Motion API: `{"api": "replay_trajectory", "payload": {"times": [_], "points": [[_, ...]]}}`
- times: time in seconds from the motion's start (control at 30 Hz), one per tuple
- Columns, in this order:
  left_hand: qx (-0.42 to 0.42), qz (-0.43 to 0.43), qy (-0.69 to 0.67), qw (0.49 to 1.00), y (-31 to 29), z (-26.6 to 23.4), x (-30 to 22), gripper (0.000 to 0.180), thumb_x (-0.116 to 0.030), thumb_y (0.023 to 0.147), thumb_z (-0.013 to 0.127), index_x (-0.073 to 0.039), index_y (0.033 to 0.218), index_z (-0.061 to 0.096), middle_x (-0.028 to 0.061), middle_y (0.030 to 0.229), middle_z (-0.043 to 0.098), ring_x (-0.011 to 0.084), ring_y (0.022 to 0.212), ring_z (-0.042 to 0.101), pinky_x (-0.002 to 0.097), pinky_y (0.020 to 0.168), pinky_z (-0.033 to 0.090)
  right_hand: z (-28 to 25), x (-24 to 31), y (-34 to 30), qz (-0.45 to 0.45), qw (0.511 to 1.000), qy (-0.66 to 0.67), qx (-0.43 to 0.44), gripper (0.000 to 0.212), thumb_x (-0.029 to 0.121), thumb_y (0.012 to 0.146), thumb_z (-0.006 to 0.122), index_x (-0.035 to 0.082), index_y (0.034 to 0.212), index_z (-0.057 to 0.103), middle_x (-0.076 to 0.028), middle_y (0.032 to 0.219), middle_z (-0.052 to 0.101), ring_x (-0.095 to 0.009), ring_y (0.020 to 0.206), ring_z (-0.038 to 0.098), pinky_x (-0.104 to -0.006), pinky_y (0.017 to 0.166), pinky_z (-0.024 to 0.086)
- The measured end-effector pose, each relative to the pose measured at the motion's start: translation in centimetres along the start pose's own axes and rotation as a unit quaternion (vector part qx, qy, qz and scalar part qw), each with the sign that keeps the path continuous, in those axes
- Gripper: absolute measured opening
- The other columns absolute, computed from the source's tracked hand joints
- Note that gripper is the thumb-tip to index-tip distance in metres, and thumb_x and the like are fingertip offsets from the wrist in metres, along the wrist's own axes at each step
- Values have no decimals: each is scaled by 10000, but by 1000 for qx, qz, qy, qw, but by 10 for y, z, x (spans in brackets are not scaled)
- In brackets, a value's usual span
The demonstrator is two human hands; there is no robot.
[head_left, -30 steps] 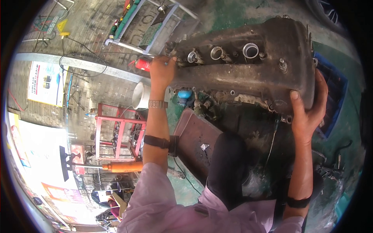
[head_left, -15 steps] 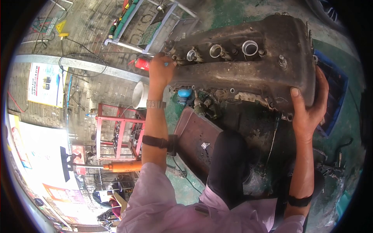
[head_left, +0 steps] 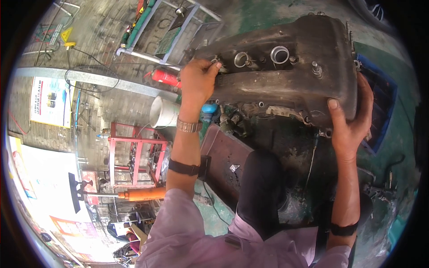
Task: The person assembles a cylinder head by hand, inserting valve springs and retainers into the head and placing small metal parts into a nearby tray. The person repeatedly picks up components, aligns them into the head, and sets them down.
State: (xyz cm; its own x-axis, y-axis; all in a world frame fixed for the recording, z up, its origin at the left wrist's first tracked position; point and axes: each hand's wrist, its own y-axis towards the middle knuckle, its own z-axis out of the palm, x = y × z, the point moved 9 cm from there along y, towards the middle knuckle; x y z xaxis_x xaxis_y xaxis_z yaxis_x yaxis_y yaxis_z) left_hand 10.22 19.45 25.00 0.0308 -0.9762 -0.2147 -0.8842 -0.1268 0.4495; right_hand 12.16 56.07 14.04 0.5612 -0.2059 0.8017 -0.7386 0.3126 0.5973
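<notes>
One oblong, grimy brown metal engine cover (head_left: 268, 87): my right grip (head_left: 352, 127) clasps it; my left grip (head_left: 199, 81), hold unclear, moved inward.

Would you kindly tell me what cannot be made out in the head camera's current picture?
All in the head view:
Left fingertips' contact: the left hand covers part of it against the engine cover.
Right palm's contact: hidden by the right hand itself.
Blue crate's full contents: partly blocked by the cover and right hand.
Wheel: cut off by the picture's edge.
Scrap in the tray: too small to identify.
</notes>
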Motion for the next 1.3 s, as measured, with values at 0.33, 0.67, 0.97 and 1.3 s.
{"api": "replay_trajectory", "payload": {"times": [0.33, 0.67, 0.97, 1.3], "points": [[-14, 41, 39, 998, -2, 0, -7, 243, -174, 867, 775, 52, 929, 712, 132, 744, 685, 174, 664, 603, 308, 651, 484, -1, -3, -1, 12, 1000, -3, 0, 748, 305, 759, 850, -40, 1349, 547, -188, 1365, 562, -321, 1263, 535, -432, 1082, 409], [-16, 22, -27, 999, -5, 0, -8, 202, -129, 840, 757, 55, 914, 721, 202, 909, 686, 356, 813, 658, 418, 751, 504, 0, -4, -2, 14, 1000, 0, 1, 738, 287, 767, 847, -46, 1351, 542, -191, 1371, 558, -321, 1273, 525, -431, 1086, 404], [-41, 53, -168, 984, -10, 9, -74, 299, -248, 863, 788, 45, 873, 728, 130, 760, 705, 180, 673, 641, 328, 656, 494, -1, -8, -1, 49, 998, 26, 40, 718, 185, 762, 857, -36, 1362, 532, -182, 1369, 563, -297, 1270, 532, -405, 1092, 405], [-28, 17, -121, 992, -16, 10, -72, 322, -297, 851, 770, 17, 794, 720, 185, 688, 670, 344, 608, 611, 404, 608, 477, -25, 42, 31, 59, 986, -93, 122, 576, 218, 827, 819, -22, 1304, 603, -165, 1261, 656, -237, 1140, 622, -367, 1017, 474]]}}
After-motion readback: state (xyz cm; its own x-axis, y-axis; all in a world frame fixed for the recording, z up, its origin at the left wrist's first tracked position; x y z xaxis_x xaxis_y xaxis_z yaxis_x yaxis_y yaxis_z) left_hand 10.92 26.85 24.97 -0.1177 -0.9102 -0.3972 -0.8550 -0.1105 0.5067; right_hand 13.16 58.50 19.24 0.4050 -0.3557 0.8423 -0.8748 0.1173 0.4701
